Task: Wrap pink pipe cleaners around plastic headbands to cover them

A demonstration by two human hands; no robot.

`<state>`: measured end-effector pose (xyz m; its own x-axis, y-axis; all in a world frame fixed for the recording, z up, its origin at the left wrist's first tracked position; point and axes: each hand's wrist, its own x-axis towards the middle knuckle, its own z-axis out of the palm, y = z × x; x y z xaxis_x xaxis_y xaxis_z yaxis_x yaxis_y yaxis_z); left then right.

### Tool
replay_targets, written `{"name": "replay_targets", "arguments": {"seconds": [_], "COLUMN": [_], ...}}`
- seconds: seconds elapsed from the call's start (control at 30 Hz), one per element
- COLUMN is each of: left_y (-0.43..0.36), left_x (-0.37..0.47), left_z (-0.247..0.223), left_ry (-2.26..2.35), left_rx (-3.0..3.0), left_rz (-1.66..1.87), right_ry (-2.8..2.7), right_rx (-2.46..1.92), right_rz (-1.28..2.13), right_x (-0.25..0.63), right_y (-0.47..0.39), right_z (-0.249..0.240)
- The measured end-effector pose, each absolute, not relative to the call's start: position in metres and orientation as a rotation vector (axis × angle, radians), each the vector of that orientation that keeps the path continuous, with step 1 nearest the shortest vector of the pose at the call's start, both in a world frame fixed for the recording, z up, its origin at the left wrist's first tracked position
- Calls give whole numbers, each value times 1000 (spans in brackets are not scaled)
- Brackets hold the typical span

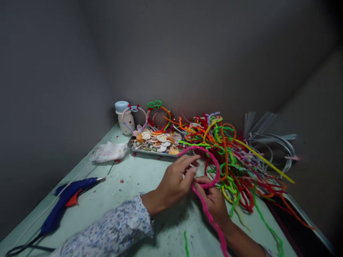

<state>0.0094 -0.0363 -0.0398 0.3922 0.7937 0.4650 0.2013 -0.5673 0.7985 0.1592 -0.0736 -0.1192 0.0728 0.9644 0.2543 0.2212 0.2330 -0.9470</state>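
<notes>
A bright pink pipe cleaner point(216, 165) curves into a loop in front of me, and its long tail runs down toward the table's near edge. My right hand point(213, 198) is closed on it at the bottom of the loop, thumb on top. At the loop's left side is my left hand point(175, 182), its fingers bent and curled around the strand near the crossing; part of the strand is hidden behind it. Close beyond the hands lies a large tangled heap of coloured pipe cleaners point(238, 164). A metal tray point(150, 154) holding shells stands behind my left hand.
On the left lie a blue glue gun point(72, 192) with a cord and a white packet point(111, 151). A white jar with a blue lid point(122, 106) stands at the back beside decorated headbands point(147, 119). Clear strips and wire point(286, 150) are at right. A green piece point(185, 244) lies near.
</notes>
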Motion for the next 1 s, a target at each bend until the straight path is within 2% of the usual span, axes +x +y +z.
{"name": "replay_targets", "arguments": {"seconds": [0.23, 0.4, 0.7, 1.0], "left_y": [-23, -19, -33, -48], "left_x": [45, 48, 30, -4], "left_z": [-36, -41, -38, -67], "left_ry": [894, 915, 899, 863], "left_rx": [2102, 2130, 2128, 2314], "left_rz": [981, 1019, 1262, 1011], "right_ry": [-1315, -1274, -1315, -1212], "right_rx": [-1358, -1276, -1167, -1222], "right_rz": [736, 888, 875, 956], "right_x": [163, 161, 160, 157], "right_y": [-73, -70, -77, -78], "right_z": [-117, -121, -112, -105]}}
